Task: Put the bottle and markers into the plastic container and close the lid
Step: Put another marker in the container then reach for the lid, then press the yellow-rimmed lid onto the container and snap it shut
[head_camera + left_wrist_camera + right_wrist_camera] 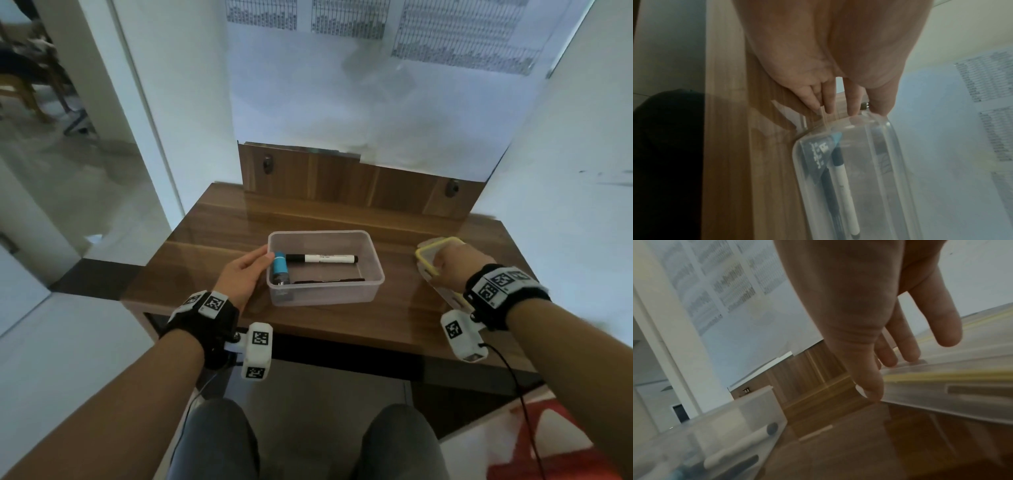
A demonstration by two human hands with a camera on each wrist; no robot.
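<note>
A clear plastic container (373, 274) stands open in the middle of the wooden table (212, 240). Inside lie a blue-capped bottle (281, 269) at the left end, a white marker (322, 258) with black ends, and a dark marker (329, 281) along the front wall. My left hand (245, 274) rests with straight fingers (828, 104) against the container's (890, 162) left wall. To the right, my right hand (452, 263) pinches the yellow-rimmed lid (433, 255), thumb (873, 391) at its edge and fingers on top; the lid (941, 378) looks tilted off the table.
A low wooden back panel (342, 185) closes the table's far edge, with a white wall and printed sheets (455, 31) above. White walls stand on both sides. My knees (219, 442) sit below the table's front edge. A red and white rug (534, 442) lies lower right.
</note>
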